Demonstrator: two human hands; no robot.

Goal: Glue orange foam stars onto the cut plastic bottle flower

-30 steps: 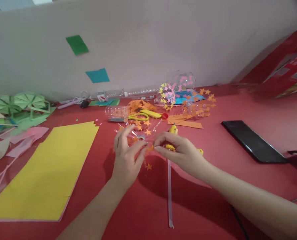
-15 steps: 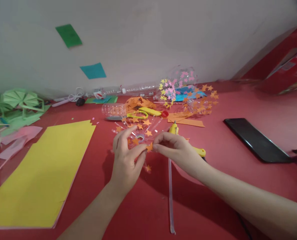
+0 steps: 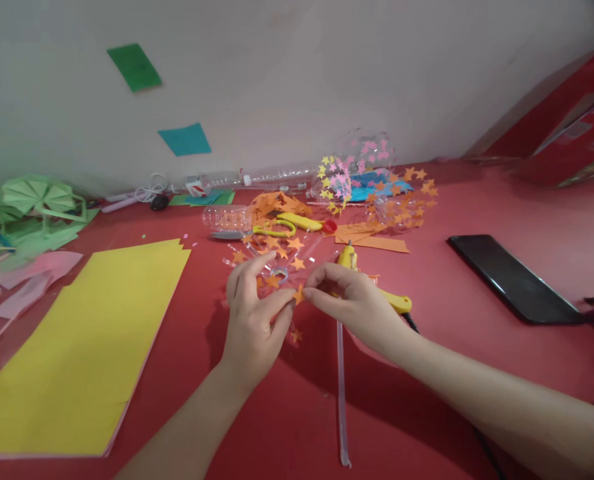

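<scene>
In the middle of the head view is a cut clear plastic bottle [image 3: 279,273], splayed into strips that bear several orange paper stars. My left hand [image 3: 257,307] pinches the tip of one strip between thumb and finger. Against that tip lies an orange star [image 3: 299,294], and the closed fingertips of my right hand [image 3: 344,293] touch its right side. A yellow glue gun [image 3: 347,257] lies partly hidden behind my right hand. From under that hand a clear glue stick [image 3: 342,393] extends toward me.
Yellow paper sheets [image 3: 91,347] lie left, a black phone [image 3: 511,277] right. Behind the work are yellow-handled scissors [image 3: 277,230], a yellow cutter [image 3: 299,221], orange paper strips [image 3: 371,240] and star-covered bottle pieces [image 3: 401,207]. Green paper [image 3: 39,197] sits at far left.
My fingers stay at the same strip tip and star, with my right fingertips shifted very slightly. The whole view has moved a little; nothing was let go.
</scene>
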